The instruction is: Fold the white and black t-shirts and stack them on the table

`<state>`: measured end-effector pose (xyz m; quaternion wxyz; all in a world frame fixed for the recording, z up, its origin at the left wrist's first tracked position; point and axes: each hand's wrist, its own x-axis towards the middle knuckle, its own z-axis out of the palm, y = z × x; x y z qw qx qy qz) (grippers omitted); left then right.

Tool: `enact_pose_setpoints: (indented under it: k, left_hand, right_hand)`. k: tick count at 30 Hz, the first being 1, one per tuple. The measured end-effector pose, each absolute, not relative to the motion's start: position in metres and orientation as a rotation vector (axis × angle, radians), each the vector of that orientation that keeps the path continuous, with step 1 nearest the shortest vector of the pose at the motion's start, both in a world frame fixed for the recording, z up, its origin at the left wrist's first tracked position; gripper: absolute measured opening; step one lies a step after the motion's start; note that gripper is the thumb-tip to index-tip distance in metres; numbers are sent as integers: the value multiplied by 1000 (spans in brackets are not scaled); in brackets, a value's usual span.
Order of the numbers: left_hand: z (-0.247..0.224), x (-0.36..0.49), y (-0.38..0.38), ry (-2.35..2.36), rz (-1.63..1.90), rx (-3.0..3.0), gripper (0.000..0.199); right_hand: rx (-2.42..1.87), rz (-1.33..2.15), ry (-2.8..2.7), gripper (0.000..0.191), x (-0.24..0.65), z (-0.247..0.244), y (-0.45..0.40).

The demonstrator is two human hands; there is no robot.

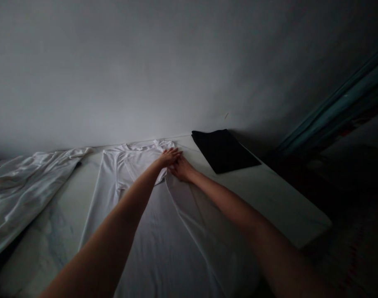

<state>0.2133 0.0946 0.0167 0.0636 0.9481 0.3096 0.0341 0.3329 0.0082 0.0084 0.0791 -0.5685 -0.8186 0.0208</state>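
A white long-sleeved shirt [157,223] lies spread out on a marbled table, its collar toward the wall and its sleeves running down along both sides. Near the right shoulder of the shirt my two hands meet. My left hand [170,157] rests on the fabric with its fingers stretched out to the right. Right against it, my right hand [181,169] touches the same shoulder, fingers pointing left and partly covered by the left hand. The dim light hides whether any cloth is between the fingers.
A folded black cloth [224,151] lies to the right at the back of the table [288,211]. Another rumpled white garment [30,182] is on the left. A grey wall [139,70] rises behind the table, and a teal curtain-like cloth [340,97] hangs at the right.
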Motion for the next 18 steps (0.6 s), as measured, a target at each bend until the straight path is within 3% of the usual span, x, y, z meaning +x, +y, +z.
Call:
enact_pose_setpoints:
  k: [5,11,18]
  left_hand:
    - [9,214,92,1210,87,2845,53]
    - [23,227,59,1519,34,2726,63]
    - [16,209,-28,992,148,2850,50]
  right_hand:
    - [-1395,193,-2678,65,348,9,-63]
    - [-1192,267,-2665,54,351,12,-124]
    - [-1504,395,-2196,24,357,38,-202]
